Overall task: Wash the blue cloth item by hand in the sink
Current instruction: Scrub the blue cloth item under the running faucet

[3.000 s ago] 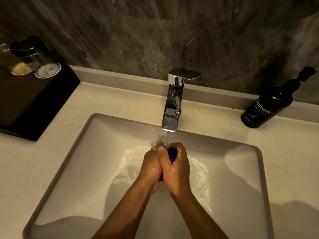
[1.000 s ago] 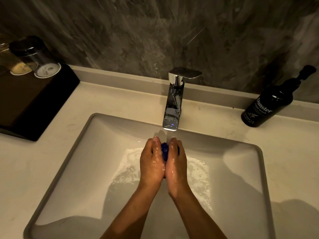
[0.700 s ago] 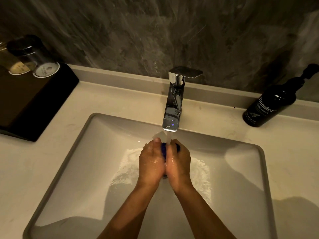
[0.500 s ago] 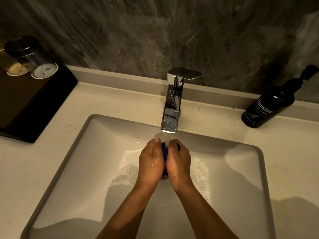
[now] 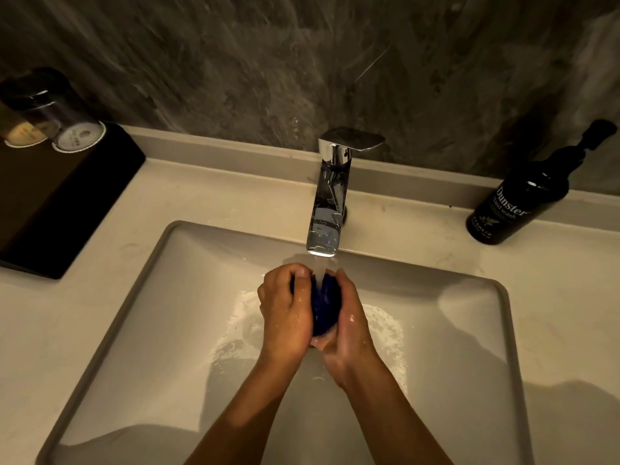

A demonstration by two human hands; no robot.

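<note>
- Left hand (image 5: pixel 285 317) and right hand (image 5: pixel 349 325) over the sink (image 5: pixel 134 297), grip clenched on the blue cloth (image 5: pixel 323 305) bunched between both palms.
- Water stream (image 5: pixel 319 271) from the faucet (image 5: pixel 327 203) lands on the cloth.
- Black hand wash bottle (image 5: pixel 513 203) far right on the surface (image 5: pixel 235 199); dark tray (image 5: pixel 53 203) far left.

I saw a black hand-wash bottle (image 5: pixel 516 203) at the counter's (image 5: pixel 235 199) back-right edge, a dark tray (image 5: pixel 57 203) with capped glasses (image 5: pixel 63 125) far left.
</note>
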